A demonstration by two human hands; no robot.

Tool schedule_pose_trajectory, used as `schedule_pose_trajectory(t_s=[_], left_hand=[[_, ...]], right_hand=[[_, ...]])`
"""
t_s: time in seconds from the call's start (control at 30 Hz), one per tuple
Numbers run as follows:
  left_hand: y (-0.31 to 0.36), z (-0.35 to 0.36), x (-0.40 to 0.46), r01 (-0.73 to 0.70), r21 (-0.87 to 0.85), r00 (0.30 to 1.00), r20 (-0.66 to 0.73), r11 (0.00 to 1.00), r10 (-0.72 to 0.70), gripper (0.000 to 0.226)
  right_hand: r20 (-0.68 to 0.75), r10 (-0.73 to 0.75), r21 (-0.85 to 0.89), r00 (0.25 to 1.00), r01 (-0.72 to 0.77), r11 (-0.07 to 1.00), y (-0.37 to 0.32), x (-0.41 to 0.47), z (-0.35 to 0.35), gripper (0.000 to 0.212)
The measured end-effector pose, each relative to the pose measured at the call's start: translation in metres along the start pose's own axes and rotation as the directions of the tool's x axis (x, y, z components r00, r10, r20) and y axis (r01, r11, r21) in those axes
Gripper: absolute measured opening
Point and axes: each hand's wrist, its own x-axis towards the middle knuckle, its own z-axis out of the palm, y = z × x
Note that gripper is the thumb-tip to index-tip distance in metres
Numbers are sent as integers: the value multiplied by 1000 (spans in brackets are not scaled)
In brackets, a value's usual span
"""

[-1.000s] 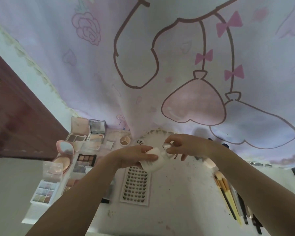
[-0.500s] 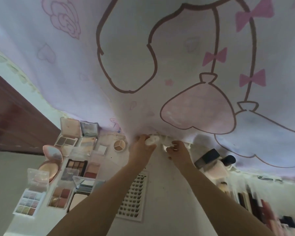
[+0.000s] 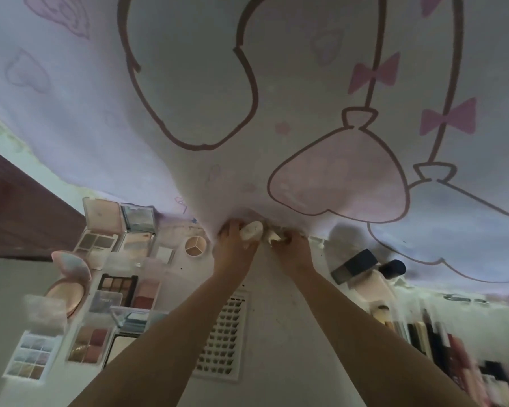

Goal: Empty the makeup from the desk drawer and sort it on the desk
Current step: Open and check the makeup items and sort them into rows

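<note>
Head view: white puff (image 3: 252, 230) held between both hands.

Both hands (image 3: 262, 245) reach forward side by side, fingers curled

Both hands (image 3: 262, 245) reached farther back — white puff (image 3: 252, 230) carried from mid-desk to the curtain's (image 3: 188, 83) hem

Matt printed cloth curtain (image 3: 188, 83) (soft folds) behind glossy plastic palettes (image 3: 116, 286).
</note>
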Motion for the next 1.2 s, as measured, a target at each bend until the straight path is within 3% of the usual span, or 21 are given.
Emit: schedule_pose_trajectory(t_s=[0.1,0.2,0.27,0.33,0.43,0.53,0.63,0.7,0.73,0.83,0.87,1.0,1.2], left_hand=[[8,-10,-20,-43,-41,997,-69,998,40,55],[19,-11,-55,-128,-76,971,-211,989,109,47],[35,0,-78,-238,-105,958,-188,965,216,41],[53,23,-90,-365,-89,931,-57,927,361,45],[83,59,-87,-317,-96,902,277,944,331,59],[101,84,-75,-223,-90,848,472,971,239,46],[107,85,-71,-138,-144,835,515,980,194,24],[101,75,-74,-97,-198,851,492,975,184,14],[96,67,-76,-83,-239,863,468,967,190,9],[80,30,-82,-88,-322,883,413,943,224,11],[75,16,-85,-101,-320,880,412,942,234,11],[52,-35,-95,-120,-206,866,457,971,204,17],[27,-93,-101,-231,-31,874,432,973,221,12]], right_hand=[[43,-84,-89,996,87,992,-8,-19,-26,37],[67,-208,-227,976,217,949,-20,-46,-77,23],[55,-252,-407,966,252,878,-25,-61,-114,19],[34,-264,-629,964,226,744,-23,-72,-143,25],[64,-192,-886,979,144,442,-12,-83,-156,47],[102,-145,-927,984,147,345,0,-77,-146,43],[103,-244,-940,964,175,292,2,-71,-139,32],[109,-294,-925,949,205,320,0,-74,-139,33],[113,-296,-893,948,228,388,-3,-77,-140,34],[150,-194,-630,969,245,737,-20,-85,-148,35],[201,-165,-553,966,250,795,-27,-88,-148,38],[423,-108,-447,900,311,839,-54,-108,-129,42],[440,-201,-289,875,350,891,-78,-138,-95,30]])
